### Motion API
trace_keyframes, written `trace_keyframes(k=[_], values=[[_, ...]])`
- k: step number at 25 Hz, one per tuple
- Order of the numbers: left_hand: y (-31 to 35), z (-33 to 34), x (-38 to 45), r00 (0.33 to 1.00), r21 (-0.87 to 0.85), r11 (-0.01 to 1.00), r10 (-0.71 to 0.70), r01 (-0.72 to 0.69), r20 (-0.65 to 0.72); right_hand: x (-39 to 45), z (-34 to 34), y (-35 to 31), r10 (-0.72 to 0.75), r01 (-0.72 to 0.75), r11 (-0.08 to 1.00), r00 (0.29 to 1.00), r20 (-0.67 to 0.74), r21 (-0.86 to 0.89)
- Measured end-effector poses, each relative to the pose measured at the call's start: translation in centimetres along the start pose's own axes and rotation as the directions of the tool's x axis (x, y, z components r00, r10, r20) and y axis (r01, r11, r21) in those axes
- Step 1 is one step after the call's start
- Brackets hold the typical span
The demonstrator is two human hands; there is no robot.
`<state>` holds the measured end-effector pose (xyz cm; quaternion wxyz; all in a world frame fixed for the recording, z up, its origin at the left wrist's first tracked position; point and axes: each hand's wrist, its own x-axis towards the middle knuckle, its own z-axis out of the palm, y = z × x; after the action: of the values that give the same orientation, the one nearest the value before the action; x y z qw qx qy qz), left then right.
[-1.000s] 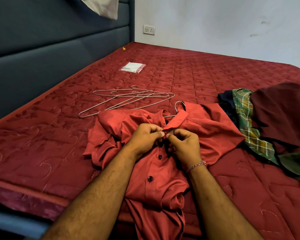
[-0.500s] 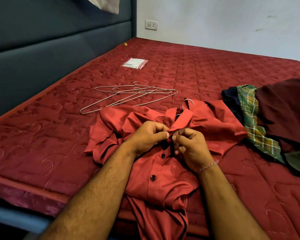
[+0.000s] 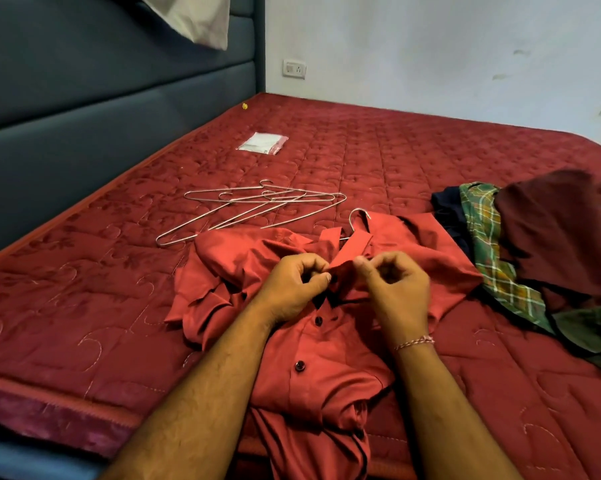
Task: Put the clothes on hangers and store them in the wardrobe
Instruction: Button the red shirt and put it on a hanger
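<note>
The left hand (image 3: 297,289) pinches the placket of the red shirt (image 3: 327,358) at the top button, fingers curled onto the cloth. The right hand (image 3: 394,289) pinches the opposite edge just under the collar, fingers likewise closed on fabric. We find the two hands near each other, meeting at the neck opening.

The shirt lies front-up on the bed (image 3: 84,306), its long axis running from the near edge, where the hem hangs over, away toward the collar. A hanger hook (image 3: 358,218) protrudes just beyond the collar, directly ahead of both hands; we judge the hanger is already inside the shirt. The hook sits slightly nearer the right hand.

Outward, spare wire hangers (image 3: 257,211) lie beyond and to the left, well apart from the hands. A pile of other clothes (image 3: 534,254) lies to the right, touching the shirt's shoulder.
</note>
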<state>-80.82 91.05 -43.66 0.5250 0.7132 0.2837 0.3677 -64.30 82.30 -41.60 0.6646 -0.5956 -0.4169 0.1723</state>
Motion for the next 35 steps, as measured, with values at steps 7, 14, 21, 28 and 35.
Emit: trace_keyframes(k=[7, 14, 21, 28, 35], values=[[0.9, 0.3, -0.8, 0.986, 0.289, 0.949, 0.153, -0.127, -0.068, 11.4, -2.0, -2.3, 0.25, 0.088, 0.658, 0.911, 0.327, -0.748], [8.3, -2.2, -0.3, 0.851, 0.758, 0.649, 0.43, -0.059, -0.302, 7.9, -3.3, -7.2, 0.079, 0.241, 0.871, 0.792, 0.605, -0.429], [33.4, -7.5, 8.8, 0.95, 0.886, 0.464, 0.277, -0.003, -0.141, 16.5, -2.7, -27.4, -0.281, 0.44, 0.816, 0.869, 0.408, -0.375], [66.6, -17.3, 16.3, 0.92, 0.846, 0.472, 0.388, -0.248, 0.053, 27.8, 1.7, -60.1, -0.577, 0.638, 0.668, 0.769, 0.274, -0.383], [89.2, -24.9, 18.2, 0.835, 0.916, 0.4, 0.517, -0.038, -0.191, 35.4, 2.7, -82.6, -0.635, 0.647, 0.757, 0.761, 0.135, -0.088]])
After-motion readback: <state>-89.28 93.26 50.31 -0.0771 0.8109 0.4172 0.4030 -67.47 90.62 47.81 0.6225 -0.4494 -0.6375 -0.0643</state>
